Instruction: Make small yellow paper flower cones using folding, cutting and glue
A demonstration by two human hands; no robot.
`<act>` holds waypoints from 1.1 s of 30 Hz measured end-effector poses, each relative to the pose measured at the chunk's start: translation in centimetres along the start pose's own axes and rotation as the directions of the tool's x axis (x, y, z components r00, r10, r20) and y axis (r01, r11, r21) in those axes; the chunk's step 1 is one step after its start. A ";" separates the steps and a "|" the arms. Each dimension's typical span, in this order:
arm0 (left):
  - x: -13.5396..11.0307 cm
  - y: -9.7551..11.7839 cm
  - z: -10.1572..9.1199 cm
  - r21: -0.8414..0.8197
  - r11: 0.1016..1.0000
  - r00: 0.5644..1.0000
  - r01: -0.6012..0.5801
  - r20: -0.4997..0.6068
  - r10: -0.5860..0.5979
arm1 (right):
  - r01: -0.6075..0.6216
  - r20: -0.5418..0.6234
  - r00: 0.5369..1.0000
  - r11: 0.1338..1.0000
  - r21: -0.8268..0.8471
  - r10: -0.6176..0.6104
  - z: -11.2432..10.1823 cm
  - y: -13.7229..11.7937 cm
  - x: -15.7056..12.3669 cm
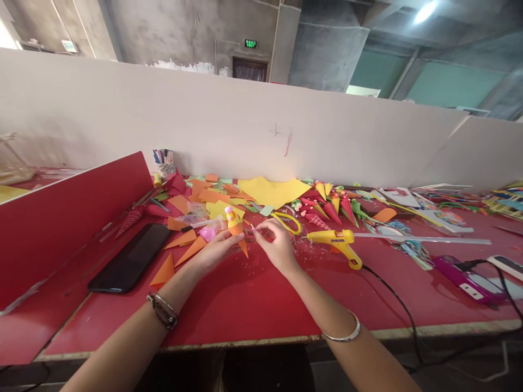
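My left hand [216, 252] is closed around a small paper cone [236, 228], orange with a yellow top, its point turned down. Pink and white balls sit at the cone's upper end. Just to its right, my right hand [278, 246] pinches a tiny pinkish piece, too small to name. A pink balloon-like object [208, 233] lies behind my left hand. Yellow-handled scissors [291, 222] rest beyond my right fingers. To the right of that hand, a yellow glue gun [333, 238] lies on its side with a long clear glue stick [420, 238] in its back.
A black phone [131, 260] and orange paper triangles [164, 270] lie at left, beside an upright red board [77, 218]. Paper scraps [272, 190] and finished cones [330, 209] crowd the back. A purple power strip [469, 280] sits right; the glue gun's black cord [402, 305] crosses the table edge.
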State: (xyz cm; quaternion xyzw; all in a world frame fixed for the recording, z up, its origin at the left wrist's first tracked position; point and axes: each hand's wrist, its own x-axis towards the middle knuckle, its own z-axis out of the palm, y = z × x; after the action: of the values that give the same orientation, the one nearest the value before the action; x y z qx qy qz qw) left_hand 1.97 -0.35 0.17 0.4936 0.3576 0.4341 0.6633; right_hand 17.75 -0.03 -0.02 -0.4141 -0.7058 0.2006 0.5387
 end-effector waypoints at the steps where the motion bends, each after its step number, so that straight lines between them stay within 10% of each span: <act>1: 0.0 0.0 0.0 0.032 1.000 1.000 -0.002 -0.023 0.003 | -0.004 0.000 1.000 1.000 0.001 0.004 0.0 0.0 0.0; 15: 0.6 -0.8 -0.7 0.604 0.785 0.936 -0.139 -0.179 0.303 | -0.191 0.039 0.982 0.957 0.220 0.187 0.5 0.5 -0.2; 33: 0.7 -1.2 -0.8 0.633 0.758 0.953 -0.157 -0.104 0.284 | -0.267 0.149 0.963 0.887 0.377 0.226 0.3 0.5 -0.2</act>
State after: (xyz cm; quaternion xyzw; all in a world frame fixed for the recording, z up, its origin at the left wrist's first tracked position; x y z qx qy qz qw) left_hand 1.73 0.43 -1.25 0.6776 0.4816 0.4139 0.3709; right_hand 17.70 0.17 -0.61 -0.3731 -0.6190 0.4257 0.5444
